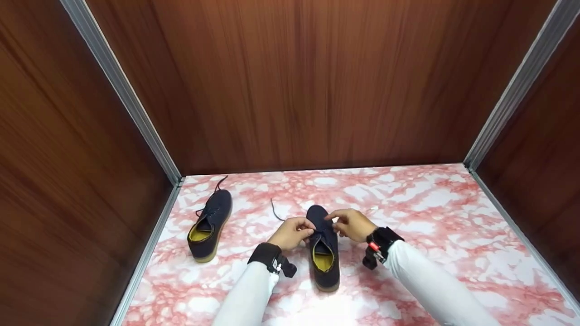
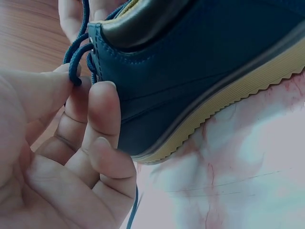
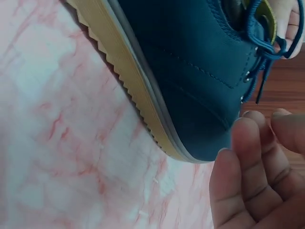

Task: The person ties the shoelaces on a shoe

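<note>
A dark blue lace-up shoe (image 1: 325, 253) with a yellow lining and tan ridged sole stands on the table, toe pointing away. My left hand (image 1: 293, 232) is at its left side, thumb and forefinger pinching the blue shoelace (image 2: 75, 62) by the eyelets. Loops and a knot of that lace show over the tongue in the right wrist view. On the other side, my right hand (image 1: 353, 224) has its loosely bent fingers (image 3: 248, 157) beside the toe, with no lace between them. One loose lace end trails onto the table left of the shoe.
The matching shoe (image 1: 210, 226), its lace hanging loose past the toe, stands farther left. Below both lies a red-and-white marbled tabletop (image 1: 435, 271). Brown wood-grain panels (image 1: 317, 81) wall in the back and both sides, with grey metal strips (image 1: 131, 99) at the corners.
</note>
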A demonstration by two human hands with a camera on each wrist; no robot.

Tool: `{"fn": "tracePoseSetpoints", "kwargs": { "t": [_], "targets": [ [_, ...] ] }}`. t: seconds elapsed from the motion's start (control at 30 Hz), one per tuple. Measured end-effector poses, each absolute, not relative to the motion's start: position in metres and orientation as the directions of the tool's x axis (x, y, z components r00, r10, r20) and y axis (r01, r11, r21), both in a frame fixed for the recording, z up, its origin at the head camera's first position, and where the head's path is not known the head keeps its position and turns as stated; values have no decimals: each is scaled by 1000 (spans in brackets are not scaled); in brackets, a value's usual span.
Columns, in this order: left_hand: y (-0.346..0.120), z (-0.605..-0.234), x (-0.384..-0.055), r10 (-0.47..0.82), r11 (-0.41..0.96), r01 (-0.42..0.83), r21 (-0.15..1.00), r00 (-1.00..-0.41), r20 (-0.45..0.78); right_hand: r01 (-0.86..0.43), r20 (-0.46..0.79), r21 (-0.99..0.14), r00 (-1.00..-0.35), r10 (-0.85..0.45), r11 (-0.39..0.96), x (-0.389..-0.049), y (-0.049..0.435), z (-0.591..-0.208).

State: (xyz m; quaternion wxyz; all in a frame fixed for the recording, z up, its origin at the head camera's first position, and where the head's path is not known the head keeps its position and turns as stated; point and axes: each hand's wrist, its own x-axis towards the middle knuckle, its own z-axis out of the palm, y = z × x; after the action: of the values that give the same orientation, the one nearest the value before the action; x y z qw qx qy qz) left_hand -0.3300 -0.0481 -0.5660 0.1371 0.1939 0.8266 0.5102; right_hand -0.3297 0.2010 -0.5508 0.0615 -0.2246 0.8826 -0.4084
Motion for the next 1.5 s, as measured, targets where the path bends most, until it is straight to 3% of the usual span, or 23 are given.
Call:
{"fn": "tracePoseSetpoints", "kwargs": {
  "t": [0.33, 0.53, 0.77, 0.9, 1.0, 1.13, 1.3, 1.4, 1.5],
  "targets": [
    [-45, -566, -328, 463, 390, 157, 907, -885, -46, -354, 72, -714, -896, -439, 604, -335, 189, -560],
    [-45, -566, -328, 453, 394, 158, 905, -891, -42, -312, 79, -757, -916, -394, 574, -336, 194, -559],
    [-45, -566, -326, 447, 389, 152, 909, -894, -41, -251, 84, -806, -945, -316, 537, -340, 229, -553],
    [-45, -566, -326, 439, 403, 148, 903, -897, -49, -145, 46, -857, -977, -207, 495, -342, 257, -549],
    [-46, -566, -326, 435, 411, 146, 900, -899, -53, -27, -22, -933, -991, -133, 360, -341, 274, -547],
    [-47, -566, -325, 432, 403, 153, 902, -901, -40, 83, -81, -996, -987, -141, -10, -338, 285, -547],
    [-46, -566, -325, 432, 385, 160, 909, -902, -24, 153, -47, -886, -969, -244, -437, -333, 274, -546],
    [-44, -566, -325, 432, 364, 175, 915, -902, 1, 185, -25, -825, -956, -293, -534, -331, 259, -543],
    [-44, -567, -324, 419, 330, 195, 924, -907, 42, 183, -11, -841, -947, -323, -510, -330, 242, -540]
  ]
}}
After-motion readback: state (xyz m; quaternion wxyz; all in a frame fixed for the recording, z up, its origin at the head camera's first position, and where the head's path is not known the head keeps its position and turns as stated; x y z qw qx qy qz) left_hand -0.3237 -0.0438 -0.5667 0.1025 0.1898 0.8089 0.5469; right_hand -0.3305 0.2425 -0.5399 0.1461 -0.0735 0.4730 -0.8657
